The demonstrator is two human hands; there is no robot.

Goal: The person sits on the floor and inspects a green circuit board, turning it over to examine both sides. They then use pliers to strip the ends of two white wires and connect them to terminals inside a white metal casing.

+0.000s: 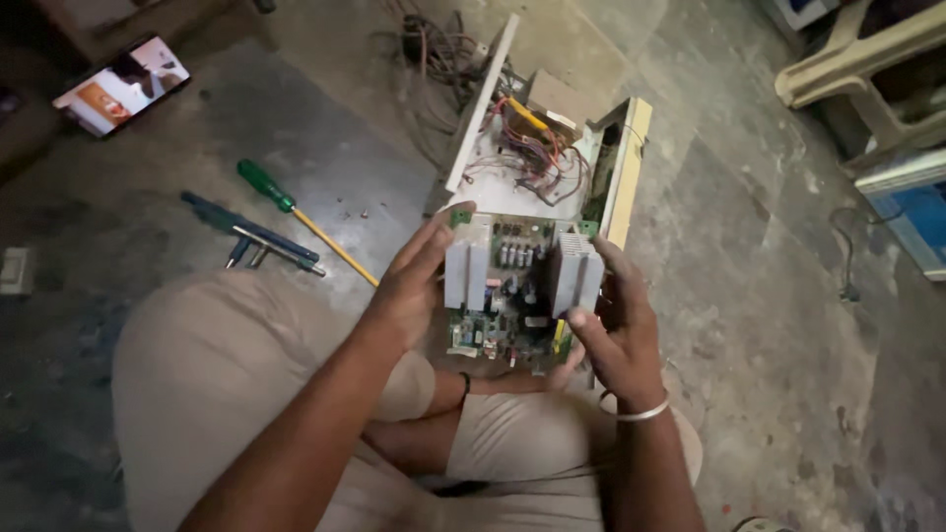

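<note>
Both hands, left hand and right hand, hold the board by its edges above the lap, before the case; a loose grip could drop it on the floor.

Landmark: circuit board, at centre above the lap. Left hand on its left edge, right hand on its right edge. Opened device casing directly behind the board, on the floor; wire tangle behind that. Screwdriver left of the board, hand tool just beside it, further left. Phone far left, behind. Plastic chair far right, behind.
</note>
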